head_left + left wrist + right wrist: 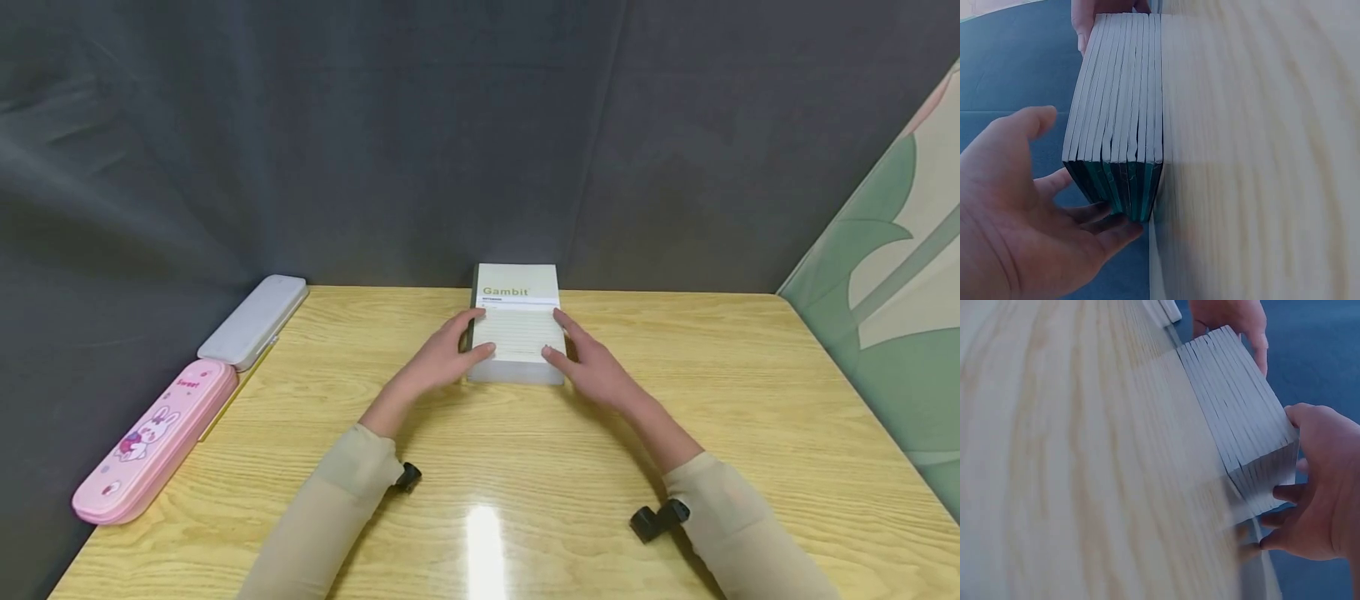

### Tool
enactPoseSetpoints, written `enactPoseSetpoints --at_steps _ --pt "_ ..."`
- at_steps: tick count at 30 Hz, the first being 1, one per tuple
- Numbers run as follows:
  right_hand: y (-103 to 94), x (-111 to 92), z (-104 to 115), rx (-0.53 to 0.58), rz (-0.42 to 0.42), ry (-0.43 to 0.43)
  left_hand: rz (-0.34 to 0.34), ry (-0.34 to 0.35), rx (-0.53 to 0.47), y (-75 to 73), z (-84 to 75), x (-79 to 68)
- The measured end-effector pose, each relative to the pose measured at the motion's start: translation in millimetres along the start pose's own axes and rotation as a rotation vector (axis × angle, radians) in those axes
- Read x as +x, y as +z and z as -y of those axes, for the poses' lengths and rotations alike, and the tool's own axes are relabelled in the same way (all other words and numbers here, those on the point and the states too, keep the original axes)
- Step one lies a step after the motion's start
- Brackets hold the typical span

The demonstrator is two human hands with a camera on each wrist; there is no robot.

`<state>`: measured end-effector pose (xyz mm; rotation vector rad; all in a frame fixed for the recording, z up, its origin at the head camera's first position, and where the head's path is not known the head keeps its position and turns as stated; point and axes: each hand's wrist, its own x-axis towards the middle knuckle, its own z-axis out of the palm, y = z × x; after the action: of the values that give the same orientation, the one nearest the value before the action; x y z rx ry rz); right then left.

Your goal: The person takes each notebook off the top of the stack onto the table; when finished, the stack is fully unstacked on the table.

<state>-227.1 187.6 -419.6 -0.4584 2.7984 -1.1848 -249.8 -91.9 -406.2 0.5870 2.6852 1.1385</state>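
Observation:
A thick stack of notebooks (517,329), with "Gambit" printed on its pale top cover, lies flat at the far middle of the wooden table (525,467). My left hand (442,358) holds its left side, thumb over the top and fingers against the dark green spines (1116,194). My right hand (588,367) grips the right side. In the right wrist view its thumb lies on the top edge and its curled fingers (1282,494) press the page edges of the stack (1235,406). The left wrist view shows the stack (1116,94) edge-on.
A pink pencil case (153,437) and a grey case (255,321) lie along the table's left edge. A dark cloth hangs behind the table. A green leaf-patterned panel (885,275) stands at the right. Bare wood lies between me and the stack.

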Motion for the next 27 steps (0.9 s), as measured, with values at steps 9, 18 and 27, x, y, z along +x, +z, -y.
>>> enactPoseSetpoints --at_steps 9,18,27 --pt "7.0 12.5 -1.7 0.174 -0.048 0.080 -0.014 -0.055 -0.091 2.7 0.9 3.6" --pt "13.4 16.3 -0.3 0.246 -0.107 0.123 -0.100 -0.089 -0.191 6.8 1.3 5.3" --pt "16.5 17.6 0.0 0.275 -0.138 0.141 -0.145 -0.104 -0.325 8.0 2.9 6.2"
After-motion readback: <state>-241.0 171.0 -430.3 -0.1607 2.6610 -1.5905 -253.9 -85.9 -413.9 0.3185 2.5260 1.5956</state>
